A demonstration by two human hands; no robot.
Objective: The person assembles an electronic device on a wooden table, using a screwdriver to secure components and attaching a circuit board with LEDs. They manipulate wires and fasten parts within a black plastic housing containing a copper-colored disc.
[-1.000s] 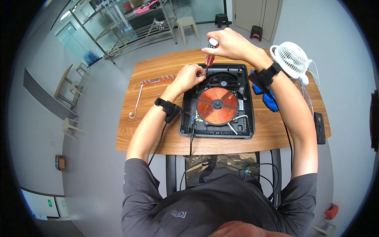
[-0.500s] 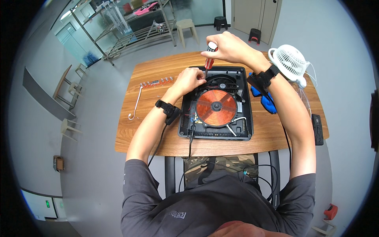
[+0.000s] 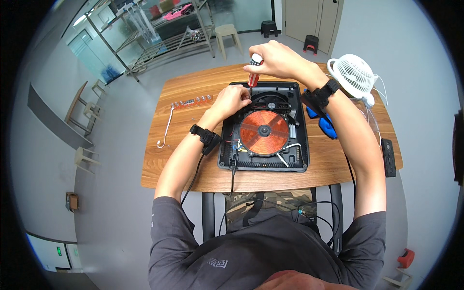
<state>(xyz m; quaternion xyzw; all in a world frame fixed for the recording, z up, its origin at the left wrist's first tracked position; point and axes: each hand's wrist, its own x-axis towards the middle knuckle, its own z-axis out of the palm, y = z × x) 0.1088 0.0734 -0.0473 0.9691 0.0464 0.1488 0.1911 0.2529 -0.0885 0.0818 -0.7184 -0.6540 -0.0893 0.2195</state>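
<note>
An opened induction cooker with a black casing lies on the wooden table in front of me. Its round copper coil takes up the middle, and a black fan sits behind it. My right hand is wrapped round the red and white handle of a screwdriver, held nearly upright with its shaft pointing down at the casing's far left part. Beside the shaft, my left hand is closed with fingertips pinched low in the casing. What those fingers hold, if anything, is hidden, as is the screwdriver's tip.
A narrow circuit board with a white cable lies left of the cooker. To the right are a blue cloth-like item, a white fan and a black box-shaped object at the table's edge. Black cables run from both wristbands.
My right hand and the screwdriver handle have shifted slightly left and down. My left hand stays at about the same spot by the shaft.
</note>
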